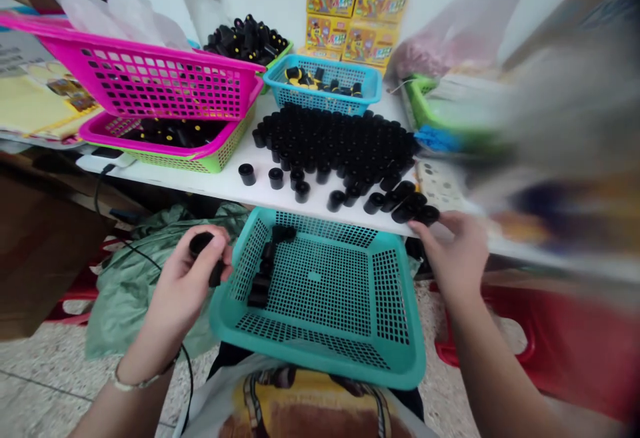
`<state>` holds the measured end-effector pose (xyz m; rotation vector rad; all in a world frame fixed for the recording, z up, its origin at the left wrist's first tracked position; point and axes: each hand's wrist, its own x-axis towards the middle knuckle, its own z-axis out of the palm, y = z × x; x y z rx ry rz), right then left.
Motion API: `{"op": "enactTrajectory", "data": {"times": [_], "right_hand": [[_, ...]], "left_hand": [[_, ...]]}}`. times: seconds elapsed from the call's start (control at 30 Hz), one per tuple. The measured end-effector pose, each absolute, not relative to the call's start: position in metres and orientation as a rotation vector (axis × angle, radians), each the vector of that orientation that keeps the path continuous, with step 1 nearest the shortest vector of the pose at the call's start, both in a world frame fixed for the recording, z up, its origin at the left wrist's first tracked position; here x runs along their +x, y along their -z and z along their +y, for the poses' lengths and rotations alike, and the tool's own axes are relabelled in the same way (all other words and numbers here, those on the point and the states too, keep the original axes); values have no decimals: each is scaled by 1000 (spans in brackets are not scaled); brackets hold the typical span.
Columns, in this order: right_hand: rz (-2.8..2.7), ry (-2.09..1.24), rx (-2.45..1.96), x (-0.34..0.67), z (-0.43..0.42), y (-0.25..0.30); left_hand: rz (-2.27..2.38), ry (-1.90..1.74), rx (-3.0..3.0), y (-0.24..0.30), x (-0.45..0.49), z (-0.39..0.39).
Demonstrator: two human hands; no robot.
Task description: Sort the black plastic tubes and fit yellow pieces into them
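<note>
My left hand (183, 275) is closed around black cylindrical caps (201, 243), left of the teal basket (320, 358); one round hollow end faces up and another dark piece shows below the fingers. At the table's front edge, my right hand (460, 251) has thumb and fingers on a black cap (429, 215) at the right end of a row. Behind it, many similar caps stand packed together in a black cluster (335, 138), with several loose ones in front. A few black pieces (259, 290) lie along the left side inside the teal basket, which rests on my lap.
Pink baskets (165, 81) are stacked at left. A blue basket (324, 91) holds black and yellow parts, beside a heap of black parts (247, 41). Yellow boxes (355, 15) stand against the wall. A green basket (425, 101) and a red stool (560, 345) are at right.
</note>
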<state>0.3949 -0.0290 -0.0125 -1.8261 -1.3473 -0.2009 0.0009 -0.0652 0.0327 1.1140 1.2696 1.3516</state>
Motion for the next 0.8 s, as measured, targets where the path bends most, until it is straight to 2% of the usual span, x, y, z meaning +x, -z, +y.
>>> {"op": "enactTrajectory", "data": {"times": [0.1,0.27,0.4,0.47,0.63,0.8], "right_hand": [[-1405,179,-1774,395,-23,15],[-1517,398,-1566,333,-37,-16],[-2501,-115,-1078,242,-40,-8],[-2793,-219,-856,205,-35,14],[-2894,-410,-770,177,-17,61],[-2865,-535,-739,193,-10,68]], "left_hand": [[1322,-1392,1093,-35,-7,-67],[1277,-1395,1088,-35,-6,-74],[1170,-1310,1047,-35,2,-73],[1092,-1288,975,-38,8,-72],[991,-1243,849,-42,21,-75],[889,-1225,848,-35,25,-78]]}}
